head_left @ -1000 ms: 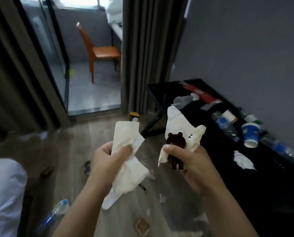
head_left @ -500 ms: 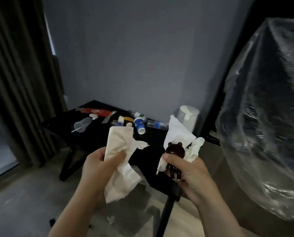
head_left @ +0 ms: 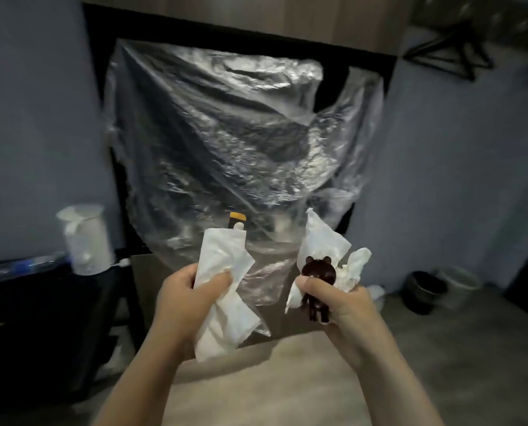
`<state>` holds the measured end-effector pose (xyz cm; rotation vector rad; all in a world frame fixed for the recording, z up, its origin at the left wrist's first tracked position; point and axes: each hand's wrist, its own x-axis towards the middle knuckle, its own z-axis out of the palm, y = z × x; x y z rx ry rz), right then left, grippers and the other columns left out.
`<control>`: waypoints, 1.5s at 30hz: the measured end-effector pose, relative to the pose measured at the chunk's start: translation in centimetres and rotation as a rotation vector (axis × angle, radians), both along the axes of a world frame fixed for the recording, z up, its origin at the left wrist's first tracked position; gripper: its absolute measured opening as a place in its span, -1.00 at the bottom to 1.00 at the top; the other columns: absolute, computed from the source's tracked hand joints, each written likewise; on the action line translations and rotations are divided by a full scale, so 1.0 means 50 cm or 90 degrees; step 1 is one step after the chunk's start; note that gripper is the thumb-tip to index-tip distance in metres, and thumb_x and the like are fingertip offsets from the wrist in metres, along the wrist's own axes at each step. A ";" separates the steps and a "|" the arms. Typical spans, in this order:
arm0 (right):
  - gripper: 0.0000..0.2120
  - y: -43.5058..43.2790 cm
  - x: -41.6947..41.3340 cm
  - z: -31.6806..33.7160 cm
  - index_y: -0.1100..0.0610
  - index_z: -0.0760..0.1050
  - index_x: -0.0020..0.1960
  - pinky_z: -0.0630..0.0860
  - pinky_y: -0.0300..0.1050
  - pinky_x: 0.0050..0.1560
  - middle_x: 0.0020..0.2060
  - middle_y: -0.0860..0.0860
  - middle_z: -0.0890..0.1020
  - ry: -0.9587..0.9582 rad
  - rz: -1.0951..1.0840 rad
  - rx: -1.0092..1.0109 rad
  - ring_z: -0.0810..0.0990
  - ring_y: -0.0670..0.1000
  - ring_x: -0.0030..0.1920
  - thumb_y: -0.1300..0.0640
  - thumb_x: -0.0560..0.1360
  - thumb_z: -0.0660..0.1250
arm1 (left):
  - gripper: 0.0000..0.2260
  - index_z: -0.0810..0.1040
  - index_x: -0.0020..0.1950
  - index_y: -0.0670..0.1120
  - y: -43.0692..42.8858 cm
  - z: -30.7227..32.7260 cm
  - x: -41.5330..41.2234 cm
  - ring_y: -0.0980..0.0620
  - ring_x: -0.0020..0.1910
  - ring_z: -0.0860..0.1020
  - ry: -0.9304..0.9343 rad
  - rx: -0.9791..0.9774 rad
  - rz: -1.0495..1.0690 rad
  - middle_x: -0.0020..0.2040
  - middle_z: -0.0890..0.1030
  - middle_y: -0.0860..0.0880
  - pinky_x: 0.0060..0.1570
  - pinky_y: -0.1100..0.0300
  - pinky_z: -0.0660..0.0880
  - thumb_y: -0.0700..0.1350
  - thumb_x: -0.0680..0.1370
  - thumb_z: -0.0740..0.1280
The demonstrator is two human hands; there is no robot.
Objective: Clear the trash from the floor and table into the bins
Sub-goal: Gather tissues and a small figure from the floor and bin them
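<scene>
Two bare forearms rise from the bottom of the view, hands level, side by side and apart. The left grip (head_left: 187,292) curls round a white tissue (head_left: 224,322), thumb pressed across its front. The right grip (head_left: 341,307) clutches a second tissue (head_left: 321,241) and a bear figure (head_left: 319,272), thumb on top.

Landmark: plastic-draped bulk (head_left: 225,142), dead ahead, standing on the floor (head_left: 287,379).
Left of it: table (head_left: 41,309); an upright canister (head_left: 86,241) on the table's end nearest the bulk.
Right of it, well apart, on the floor by the wall: left bin (head_left: 424,292) and right bin (head_left: 459,281), side by side.
Above and right of it: hangers (head_left: 450,53).
Before its lower half: left hand (head_left: 185,299) holding a tissue (head_left: 222,296); right hand (head_left: 342,309) holding a bear figure (head_left: 318,281), a second tissue (head_left: 324,244) behind the figure.
</scene>
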<state>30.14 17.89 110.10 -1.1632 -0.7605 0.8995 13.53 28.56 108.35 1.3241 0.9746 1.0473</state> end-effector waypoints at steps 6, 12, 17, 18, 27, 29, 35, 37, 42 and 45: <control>-0.74 -0.172 0.227 0.004 0.20 0.56 -0.42 0.44 -0.13 -0.23 -0.41 0.17 0.57 -0.001 -0.206 0.019 0.53 0.05 -0.33 0.41 0.41 0.33 | -0.96 0.59 -0.13 -0.22 -0.087 0.009 0.303 0.01 -0.43 0.57 -0.021 -0.018 -0.219 -0.31 0.63 -0.14 -0.50 0.20 0.46 -0.25 0.49 0.38; -0.80 -0.242 0.384 -0.008 0.31 0.55 -0.14 0.50 -0.02 -0.19 -0.29 0.22 0.59 0.028 -0.370 0.002 0.55 0.14 -0.24 0.29 0.27 0.48 | -0.77 0.62 -0.18 -0.18 -0.107 -0.014 0.524 -0.11 -0.32 0.59 -0.004 -0.040 -0.373 -0.21 0.64 -0.26 -0.29 0.03 0.48 -0.07 0.26 0.42; -0.79 -0.202 0.495 0.002 0.26 0.51 -0.12 0.50 -0.03 -0.16 -0.21 0.28 0.59 0.008 -0.419 0.011 0.58 0.12 -0.20 0.27 0.28 0.46 | -0.79 0.60 -0.24 -0.17 -0.045 -0.009 0.678 -0.10 -0.34 0.57 -0.011 -0.050 -0.433 -0.29 0.62 -0.18 -0.29 0.04 0.49 -0.06 0.24 0.42; -0.74 -0.188 0.518 0.004 0.22 0.51 -0.08 0.52 -0.01 -0.14 -0.19 0.27 0.59 0.023 -0.443 0.019 0.59 0.12 -0.19 0.25 0.26 0.47 | -0.78 0.59 -0.23 -0.19 -0.027 -0.002 0.709 -0.06 -0.38 0.56 -0.011 -0.037 -0.441 -0.32 0.61 -0.14 -0.33 0.09 0.48 -0.06 0.24 0.42; -0.90 -0.094 0.730 0.014 0.32 0.53 -0.26 0.46 0.04 -0.03 -0.31 0.25 0.61 0.004 -0.550 -0.013 0.58 0.05 -0.23 0.29 0.38 0.41 | -0.72 0.58 -0.21 -0.23 0.093 -0.006 0.990 -0.07 -0.37 0.57 -0.005 -0.033 -0.524 -0.27 0.62 -0.22 -0.33 0.10 0.47 -0.04 0.23 0.41; -0.85 -0.085 0.782 0.009 0.21 0.58 -0.37 0.39 0.05 -0.04 -0.33 0.21 0.63 0.010 -0.563 -0.026 0.55 0.07 -0.22 0.29 0.38 0.41 | -0.65 0.56 -0.16 -0.29 0.100 -0.009 1.055 -0.07 -0.38 0.56 -0.001 -0.034 -0.537 -0.27 0.60 -0.28 -0.36 0.13 0.46 -0.04 0.24 0.40; -0.80 -0.090 1.001 -0.026 0.19 0.62 -0.40 0.47 0.05 -0.01 -0.36 0.14 0.64 0.028 -0.590 -0.028 0.61 0.06 -0.22 0.31 0.39 0.42 | -0.79 0.59 -0.14 -0.26 0.102 -0.028 1.271 0.00 -0.42 0.59 0.025 -0.011 -0.542 -0.26 0.65 -0.21 -0.49 0.23 0.45 -0.13 0.38 0.48; -0.89 -0.099 1.084 -0.034 0.30 0.56 -0.22 0.47 0.08 0.01 -0.29 0.20 0.62 0.041 -0.593 -0.024 0.58 0.12 -0.15 0.27 0.37 0.45 | -0.86 0.59 -0.14 -0.25 0.093 -0.040 1.348 -0.01 -0.41 0.60 0.030 -0.015 -0.526 -0.29 0.65 -0.18 -0.45 0.20 0.47 -0.18 0.43 0.46; -0.90 -0.135 1.286 -0.027 0.34 0.51 -0.24 0.52 -0.02 -0.02 -0.35 0.21 0.59 0.055 -0.564 0.003 0.61 0.05 -0.25 0.35 0.45 0.33 | -0.95 0.61 -0.16 -0.17 0.063 -0.034 1.532 -0.03 -0.37 0.62 0.059 -0.026 -0.498 -0.25 0.68 -0.14 -0.41 0.20 0.48 -0.20 0.46 0.44; -0.93 -0.150 1.396 -0.030 0.34 0.51 -0.20 0.54 -0.02 -0.02 -0.31 0.24 0.58 0.055 -0.546 -0.004 0.60 0.08 -0.21 0.36 0.46 0.33 | -0.95 0.60 -0.19 -0.17 0.060 -0.042 1.629 0.11 -0.48 0.59 0.066 -0.012 -0.482 -0.39 0.65 -0.02 -0.49 0.26 0.43 -0.22 0.47 0.42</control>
